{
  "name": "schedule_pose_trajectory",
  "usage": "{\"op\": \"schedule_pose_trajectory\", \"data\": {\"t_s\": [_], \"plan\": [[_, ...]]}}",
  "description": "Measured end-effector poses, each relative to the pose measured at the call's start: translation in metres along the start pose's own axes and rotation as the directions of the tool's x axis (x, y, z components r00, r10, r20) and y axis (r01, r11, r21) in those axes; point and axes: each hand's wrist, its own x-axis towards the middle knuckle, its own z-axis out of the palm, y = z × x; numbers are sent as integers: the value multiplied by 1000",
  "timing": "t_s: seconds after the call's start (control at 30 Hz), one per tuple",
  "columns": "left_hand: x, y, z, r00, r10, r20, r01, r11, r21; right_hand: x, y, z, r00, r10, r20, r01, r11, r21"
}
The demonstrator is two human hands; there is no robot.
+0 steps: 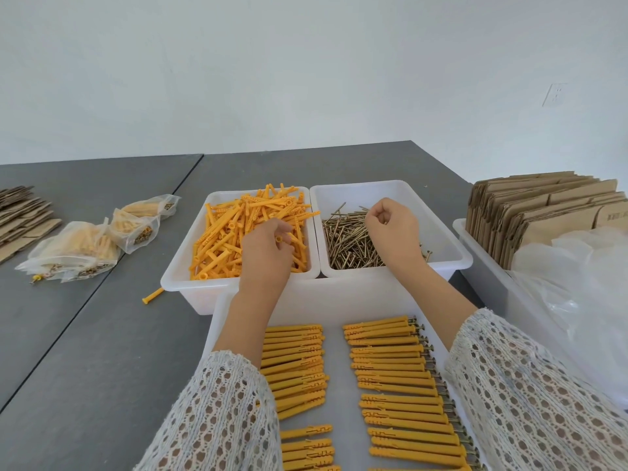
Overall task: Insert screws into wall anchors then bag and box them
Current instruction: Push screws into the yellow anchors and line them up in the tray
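Observation:
Two white bins stand side by side on the grey table. The left bin (176, 270) holds a heap of loose yellow wall anchors (231, 229); my left hand (266, 249) reaches into it with fingers curled round an anchor. The right bin (452, 246) holds brass screws (346, 243); my right hand (390, 229) hovers over them with fingers curled, and whether it grips a screw is hidden. In front lies a white tray (336, 368) with two rows of assembled anchors (390, 368), screw heads sticking out on the right side.
Filled clear bags (85, 246) of anchors lie at the left, beside flat cardboard (20, 219). One loose anchor (153, 295) rests on the table. At the right a bin holds folded cardboard boxes (543, 212) and clear plastic bags (577, 283).

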Motion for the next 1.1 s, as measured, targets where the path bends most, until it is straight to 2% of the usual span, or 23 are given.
{"op": "schedule_pose_trajectory", "data": {"t_s": [0.13, 0.3, 0.4, 0.5, 0.7, 0.87, 1.1], "plan": [[2, 4, -1, 997, -28, -65, 21, 995, -102, 2, 0, -2, 998, 47, -40, -44, 996, 76], [1, 12, -2, 989, 46, -139, -73, 977, -198, 1, -8, -5, 992, 100, -76, -83, 976, 204], [-2, 15, -1, 987, 118, -112, -137, 973, -183, -3, -18, -10, 992, 81, -94, -47, 945, 324], [-5, 17, 4, 982, 188, -18, -189, 978, -85, -11, -28, -13, 993, -9, -114, 52, 923, 381], [-13, 21, 7, 944, 322, 70, -325, 945, 30, -26, -39, -5, 969, -216, -118, 244, 908, 340], [-13, 21, 8, 942, 324, 91, -330, 942, 61, -30, -38, 0, 947, -315, -69, 322, 910, 262], [-14, 20, 8, 942, 327, 72, -332, 940, 72, -33, -40, 1, 915, -396, -78, 404, 894, 195]]}}
